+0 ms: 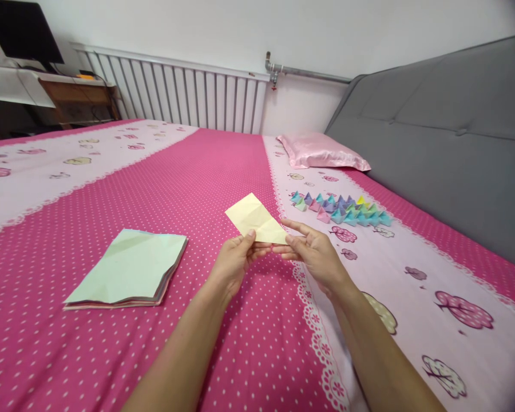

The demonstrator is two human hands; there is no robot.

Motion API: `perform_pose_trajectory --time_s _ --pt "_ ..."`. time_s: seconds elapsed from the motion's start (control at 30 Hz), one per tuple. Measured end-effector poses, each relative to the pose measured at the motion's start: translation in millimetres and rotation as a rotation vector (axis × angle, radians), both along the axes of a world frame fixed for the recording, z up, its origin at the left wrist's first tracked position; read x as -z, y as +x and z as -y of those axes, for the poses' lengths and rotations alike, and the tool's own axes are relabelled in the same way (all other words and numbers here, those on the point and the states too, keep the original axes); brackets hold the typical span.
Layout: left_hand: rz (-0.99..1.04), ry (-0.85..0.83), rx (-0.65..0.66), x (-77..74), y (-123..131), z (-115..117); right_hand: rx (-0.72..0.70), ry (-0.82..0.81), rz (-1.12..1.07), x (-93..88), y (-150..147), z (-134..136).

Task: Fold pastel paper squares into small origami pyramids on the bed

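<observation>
Creased yellow paper (256, 218), both hands (274, 254) pinching

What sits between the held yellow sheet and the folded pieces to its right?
Nothing visible. The left hand and right hand both pinch the sheet at its near edge. Only bedspread lies between it and the folded pieces.

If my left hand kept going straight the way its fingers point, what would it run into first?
The yellow paper that the left hand pinches. Just beyond it, probably the right hand, which holds the same sheet, though depth is hard to judge.
</observation>
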State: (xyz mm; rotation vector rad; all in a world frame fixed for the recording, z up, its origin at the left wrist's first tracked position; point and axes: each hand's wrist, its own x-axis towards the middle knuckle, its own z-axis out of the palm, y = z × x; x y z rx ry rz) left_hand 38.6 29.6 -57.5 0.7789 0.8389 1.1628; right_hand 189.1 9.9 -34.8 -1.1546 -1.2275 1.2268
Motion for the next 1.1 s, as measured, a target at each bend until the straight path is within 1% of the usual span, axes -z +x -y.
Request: perform_pose_trajectory --time_s 0.1,0.17,0.3,0.37,0.4,0.47,0.53,0.6,0.67,0.73,0.8,0.87,0.97,1.1 --pt "-0.117 0.1 -0.059 0.6 -2.9 1.7 -0.017 0.035 0.07 3.7 2.2 -1.2" --pt "-0.218 0.159 -0.079 -0.9 -4.1 3.1 0.002 0.083 0.131 9.2 5.0 -4.2" --pt "-0.354 0.167 -0.07 -4.5 -1.8 4.7 0.173 0.241 0.306 19.8 11.5 -11.1" --pt "-0.404 0.175 -0.088 -3.6 0.2 4.5 0.248 0.307 0.356 19.4 12.4 -11.0" --pt "-0.437 0.199 -0.1 -2.2 0.9 4.4 0.263 0.329 0.353 17.2 11.9 -9.4" --pt "-0.522 0.279 -0.127 1.3 1.2 4.5 0.24 0.362 0.309 9.9 8.9 -3.5" --pt "-0.609 0.365 -0.148 4.8 0.4 4.8 0.162 0.407 0.278 1.2 4.8 3.9" --pt "-0.671 0.426 -0.179 7.5 -0.9 4.9 0.096 0.445 0.296 -4.8 1.5 10.1" --pt "-0.699 0.464 -0.215 9.3 -2.1 4.5 0.056 0.458 0.337 -6.0 0.4 12.7" --pt "-0.697 0.486 -0.24 10.3 -2.5 4.0 0.024 0.459 0.356 -2.7 1.5 11.4" --pt "-0.647 0.494 -0.229 10.2 -1.8 3.9 0.007 0.47 0.345 2.7 3.7 7.7" --pt "-0.532 0.487 -0.195 8.5 0.2 4.7 0.008 0.484 0.333 7.9 6.0 3.4" --pt "-0.307 0.458 -0.139 2.7 3.7 7.2 0.028 0.483 0.324 12.3 8.9 -1.3" --pt "-0.096 0.349 -0.075 -5.5 4.1 10.6 0.043 0.462 0.309 12.3 11.8 -3.2"
